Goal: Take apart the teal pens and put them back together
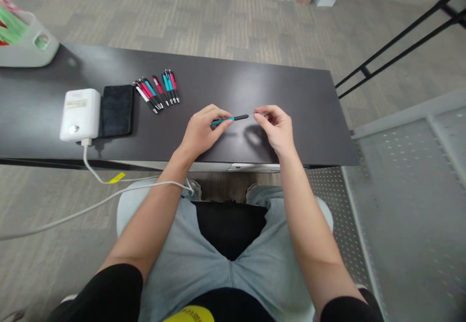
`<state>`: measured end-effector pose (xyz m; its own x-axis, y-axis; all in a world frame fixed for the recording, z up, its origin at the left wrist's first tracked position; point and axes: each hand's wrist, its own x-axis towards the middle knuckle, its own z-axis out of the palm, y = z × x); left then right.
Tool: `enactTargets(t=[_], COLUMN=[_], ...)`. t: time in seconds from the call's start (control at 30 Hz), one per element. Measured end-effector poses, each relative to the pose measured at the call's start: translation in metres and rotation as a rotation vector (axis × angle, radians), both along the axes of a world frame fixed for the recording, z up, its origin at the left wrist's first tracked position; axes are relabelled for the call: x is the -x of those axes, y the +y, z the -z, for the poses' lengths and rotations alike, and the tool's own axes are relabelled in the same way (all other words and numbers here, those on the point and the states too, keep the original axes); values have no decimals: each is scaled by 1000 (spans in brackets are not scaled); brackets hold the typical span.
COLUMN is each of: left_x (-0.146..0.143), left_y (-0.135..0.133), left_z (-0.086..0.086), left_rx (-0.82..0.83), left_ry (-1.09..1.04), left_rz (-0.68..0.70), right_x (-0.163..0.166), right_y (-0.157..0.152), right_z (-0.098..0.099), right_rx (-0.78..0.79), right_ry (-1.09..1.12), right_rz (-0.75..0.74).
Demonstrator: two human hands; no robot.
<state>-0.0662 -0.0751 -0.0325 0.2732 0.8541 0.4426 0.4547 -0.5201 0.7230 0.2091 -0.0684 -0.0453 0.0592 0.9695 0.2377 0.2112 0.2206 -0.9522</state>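
Note:
My left hand [206, 130] is closed around a teal pen [227, 119] with a black grip, held level above the dark desk. The pen's black end points right, and no silver tip shows on it, unlike the other pens. Just beyond that end, a short gap away, my right hand [274, 125] has thumb and forefinger pinched together. Whatever sits between those fingertips is too small to make out. Several pens [156, 91] in pink, teal and white, with black grips and silver tips, lie side by side at the left on the desk.
A black flat pad or device [117, 110] lies beside a white box [80, 115] with a cable [109, 200] running off the desk's front edge. In the far left corner stands a pale bin [36, 45] holding green and red items. Black rails [386, 55] rise at the right.

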Motion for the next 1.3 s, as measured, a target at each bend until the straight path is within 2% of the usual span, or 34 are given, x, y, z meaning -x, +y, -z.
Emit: enactTargets(t=[0.23, 0.4, 0.73, 1.3], left_x=[-33, -44, -48, -39], left_y=[6, 8, 8, 4], left_z=[9, 16, 13, 8], left_rx=[5, 10, -15, 13], left_ry=[7, 25, 7, 10], left_rz=[85, 134, 142, 107], right_x=[-29, -41, -42, -30], right_y=[-13, -21, -32, -29], right_z=[0, 0, -9, -12], right_rx=[23, 82, 193, 189], right_ry=[71, 125, 212, 214], right_rz=[20, -5, -125, -160])
